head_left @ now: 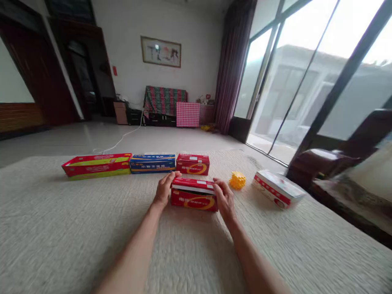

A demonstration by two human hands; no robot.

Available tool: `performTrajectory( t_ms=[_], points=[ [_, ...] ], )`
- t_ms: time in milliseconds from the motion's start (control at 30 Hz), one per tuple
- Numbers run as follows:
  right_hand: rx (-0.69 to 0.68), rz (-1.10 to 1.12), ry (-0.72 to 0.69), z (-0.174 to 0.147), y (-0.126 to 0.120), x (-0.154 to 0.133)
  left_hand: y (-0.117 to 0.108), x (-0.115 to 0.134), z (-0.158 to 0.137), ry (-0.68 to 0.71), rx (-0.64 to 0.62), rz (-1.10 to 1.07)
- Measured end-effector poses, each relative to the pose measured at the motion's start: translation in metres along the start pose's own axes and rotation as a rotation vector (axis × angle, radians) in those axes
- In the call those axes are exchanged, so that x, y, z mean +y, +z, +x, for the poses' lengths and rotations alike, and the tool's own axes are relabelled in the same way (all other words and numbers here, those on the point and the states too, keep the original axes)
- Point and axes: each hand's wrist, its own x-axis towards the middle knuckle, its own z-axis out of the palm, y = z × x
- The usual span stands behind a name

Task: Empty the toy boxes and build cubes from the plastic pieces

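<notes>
In the head view, we have both hands at a near red box (193, 201), which sits on the pale textured surface (190, 249) straight in front of us. Our left hand (164, 190) is at its left end, with the fingertips at the back corner; our right hand (225, 198) covers its right end. The fingers of both hands are clamped on the box, which is held between them. Along its top front edge we see a dark gap below a white strip.

Just behind it, we find a row of three boxes: a long red and yellow-green box (99, 167) at the left, a blue box (153, 164) in the middle and a far red box (193, 165) at the right. To the right of our right hand lies a yellow knobbly object (237, 180), and beyond that a white and red box (278, 188) stands at an angle. The lettering is too blurred for us to read.
</notes>
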Motion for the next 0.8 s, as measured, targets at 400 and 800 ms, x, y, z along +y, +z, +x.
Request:
performTrajectory(
  t_ms=[400,800],
  points=[
    [0.06,-0.065,-0.195,0.0,0.006,0.012,0.004,-0.004,0.0,0.053,-0.051,0.135],
    [-0.01,-0.142,-0.361,-0.011,0.005,0.007,0.004,-0.007,-0.003,-0.002,-0.021,0.094]
  ],
)
